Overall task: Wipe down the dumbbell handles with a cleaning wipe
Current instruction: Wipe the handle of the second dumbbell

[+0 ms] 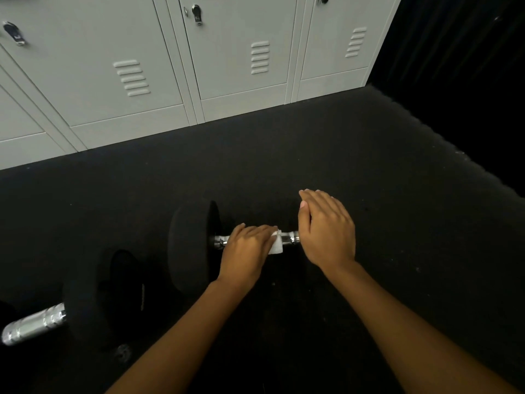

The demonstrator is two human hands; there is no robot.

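Observation:
A black dumbbell (190, 245) lies on the dark floor in the middle, its chrome handle (289, 238) running left to right. My left hand (245, 250) is curled over the handle and holds a small white wipe (276, 244) against it. My right hand (326, 231) rests with straight fingers on the dumbbell's right weight, which it hides. A second dumbbell (108, 297) lies at the lower left, with its chrome handle (34, 324) bare.
Grey metal lockers (142, 66) with vents and latches line the far wall. The dark rubber floor (369, 180) stretches between them and me. Black shadow fills the right side.

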